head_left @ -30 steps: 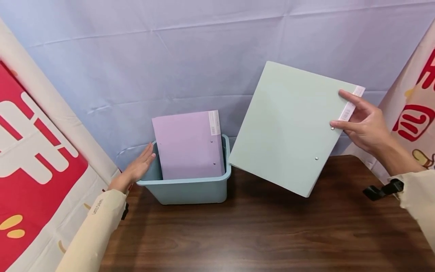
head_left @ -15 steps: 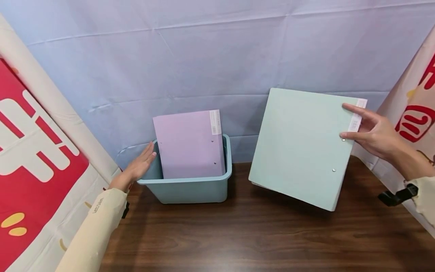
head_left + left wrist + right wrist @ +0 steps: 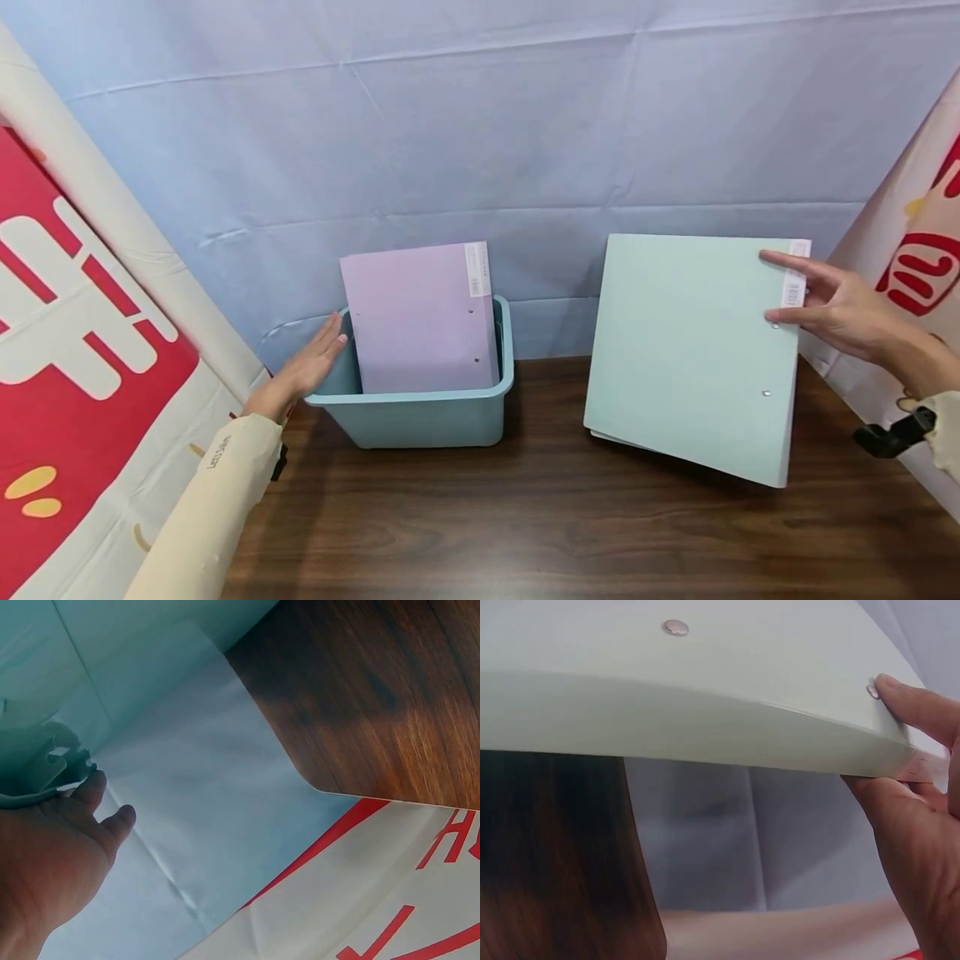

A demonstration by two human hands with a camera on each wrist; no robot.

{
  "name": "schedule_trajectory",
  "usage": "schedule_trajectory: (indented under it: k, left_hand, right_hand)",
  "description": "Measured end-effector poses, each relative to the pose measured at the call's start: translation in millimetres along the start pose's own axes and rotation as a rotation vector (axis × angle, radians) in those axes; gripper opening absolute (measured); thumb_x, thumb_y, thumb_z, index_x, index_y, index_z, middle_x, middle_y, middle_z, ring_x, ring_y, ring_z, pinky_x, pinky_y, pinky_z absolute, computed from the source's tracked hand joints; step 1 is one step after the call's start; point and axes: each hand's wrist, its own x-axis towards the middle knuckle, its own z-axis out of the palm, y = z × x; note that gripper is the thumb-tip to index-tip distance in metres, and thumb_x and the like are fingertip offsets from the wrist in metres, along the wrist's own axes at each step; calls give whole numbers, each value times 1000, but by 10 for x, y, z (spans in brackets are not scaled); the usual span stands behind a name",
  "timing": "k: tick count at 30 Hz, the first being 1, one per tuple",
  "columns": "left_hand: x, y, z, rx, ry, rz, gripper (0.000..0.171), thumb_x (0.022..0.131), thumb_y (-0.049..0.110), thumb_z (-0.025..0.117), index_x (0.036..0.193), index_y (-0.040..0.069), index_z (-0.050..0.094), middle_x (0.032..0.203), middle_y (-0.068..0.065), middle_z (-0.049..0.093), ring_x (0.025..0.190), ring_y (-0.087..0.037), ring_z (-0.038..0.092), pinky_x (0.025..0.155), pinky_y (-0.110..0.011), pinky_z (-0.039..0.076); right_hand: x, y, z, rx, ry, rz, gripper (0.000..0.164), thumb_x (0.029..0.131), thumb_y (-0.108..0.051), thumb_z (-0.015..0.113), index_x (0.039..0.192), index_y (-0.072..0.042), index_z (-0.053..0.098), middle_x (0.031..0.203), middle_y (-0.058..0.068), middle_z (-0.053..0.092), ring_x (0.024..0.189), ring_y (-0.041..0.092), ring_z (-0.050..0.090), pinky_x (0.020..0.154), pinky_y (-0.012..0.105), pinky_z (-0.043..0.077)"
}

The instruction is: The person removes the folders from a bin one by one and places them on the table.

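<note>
A pale green file folder (image 3: 690, 358) stands tilted at the right of the table, with a white label and metal rivets along its right side. My right hand (image 3: 847, 312) grips its upper right edge; in the right wrist view the thumb (image 3: 915, 705) lies on the face beside a rivet and other fingers go beneath the spine. Whether its lower edge touches the table is unclear. A purple file folder (image 3: 416, 321) stands upright in a blue-green plastic bin (image 3: 420, 421). My left hand (image 3: 307, 362) rests at the bin's left rim, fingers extended.
Dark brown wooden table (image 3: 480, 517) lies under everything. Behind hangs a pale blue-lilac cloth (image 3: 480, 142). Cloths with red and white print flank it, the left cloth (image 3: 82, 333) close to the left forearm.
My right hand has lowered the green folder toward the table and moved it rightward, turning it more upright. The left hand, bin and purple folder have hardly moved.
</note>
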Motion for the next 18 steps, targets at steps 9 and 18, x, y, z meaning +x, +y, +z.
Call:
schedule_trajectory:
  k: [9,18]
  left_hand:
    - [-17,12,-4,-16,1,-2,69,116,50,17,170,16,-9,178,-7,-15,164,-35,-11,126,-69,0]
    - [-6,-15,1,-20,0,-8,68,116,50,16,170,17,-10,178,-5,-16,163,-35,-12,127,-67,0]
  right_hand:
    - [7,225,-126,27,-49,47,89,96,20,62,169,-16,28,146,-11,44,116,-6,58,79,24,63]
    - [40,303,-282,-75,-76,85,90,96,18,63,170,-19,26,139,-18,47,100,2,70,72,34,65]
